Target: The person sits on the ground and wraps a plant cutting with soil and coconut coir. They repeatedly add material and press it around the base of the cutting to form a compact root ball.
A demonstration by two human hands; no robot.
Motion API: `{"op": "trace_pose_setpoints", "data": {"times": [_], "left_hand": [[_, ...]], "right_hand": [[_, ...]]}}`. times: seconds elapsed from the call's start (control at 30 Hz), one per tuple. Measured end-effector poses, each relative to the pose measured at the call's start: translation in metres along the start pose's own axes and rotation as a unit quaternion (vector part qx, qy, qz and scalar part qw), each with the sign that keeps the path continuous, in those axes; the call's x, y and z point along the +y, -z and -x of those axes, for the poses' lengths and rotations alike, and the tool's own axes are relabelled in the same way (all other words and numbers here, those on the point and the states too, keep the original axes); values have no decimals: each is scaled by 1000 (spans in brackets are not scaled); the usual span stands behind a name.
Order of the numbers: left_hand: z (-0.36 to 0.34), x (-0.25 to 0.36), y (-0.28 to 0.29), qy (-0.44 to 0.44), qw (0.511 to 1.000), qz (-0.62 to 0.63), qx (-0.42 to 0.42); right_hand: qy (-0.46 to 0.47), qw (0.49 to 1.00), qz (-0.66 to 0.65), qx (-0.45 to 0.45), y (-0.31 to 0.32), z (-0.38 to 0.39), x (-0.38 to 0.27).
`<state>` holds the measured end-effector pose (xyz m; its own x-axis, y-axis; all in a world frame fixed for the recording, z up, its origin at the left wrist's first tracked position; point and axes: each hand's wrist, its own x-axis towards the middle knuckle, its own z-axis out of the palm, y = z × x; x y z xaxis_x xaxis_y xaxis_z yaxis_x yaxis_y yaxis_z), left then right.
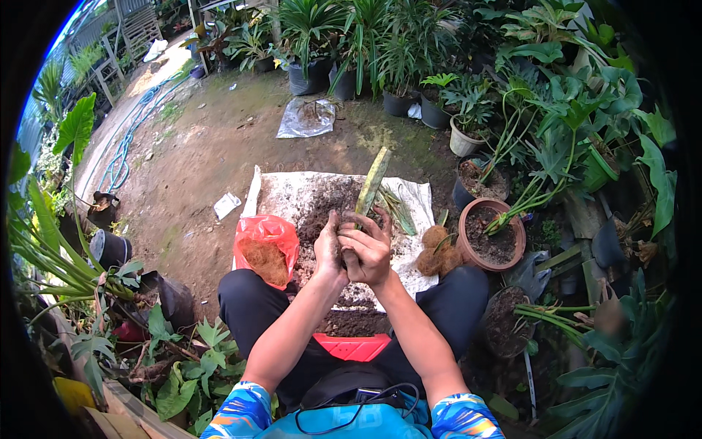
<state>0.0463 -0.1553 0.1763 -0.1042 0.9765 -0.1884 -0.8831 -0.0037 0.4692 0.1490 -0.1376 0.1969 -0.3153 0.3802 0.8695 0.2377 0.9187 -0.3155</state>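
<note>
Left hand [330,247] and right hand [371,247] press together on the long leaf [374,178] — its base is hidden — the tip showing past the white sheet's [418,192] far edge.

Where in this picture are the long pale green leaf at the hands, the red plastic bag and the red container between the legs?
Long pale green leaf [374,180]: head view, middle of its blade.
Red plastic bag [268,228]: head view, upper wall.
Red container [353,347]: head view, bare red wall.
</note>
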Motion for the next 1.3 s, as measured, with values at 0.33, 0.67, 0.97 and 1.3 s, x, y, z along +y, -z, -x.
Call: {"op": "trace_pose_setpoints", "data": {"times": [0.33, 0.67, 0.97, 1.3], "left_hand": [[12, 32, -19, 189, 964, 169, -79], [10, -2, -11, 43, 998, 24, 26], [1, -2, 6, 40, 998, -39, -25], [0, 0, -6, 76, 994, 52, -52]], "right_hand": [[-91, 985, -147, 7, 8, -19, 0], [-3, 999, 28, -40, 3, 6, 8], [-16, 998, 20, -53, 7, -3, 3], [30, 998, 60, -6, 2, 0, 15]]}}
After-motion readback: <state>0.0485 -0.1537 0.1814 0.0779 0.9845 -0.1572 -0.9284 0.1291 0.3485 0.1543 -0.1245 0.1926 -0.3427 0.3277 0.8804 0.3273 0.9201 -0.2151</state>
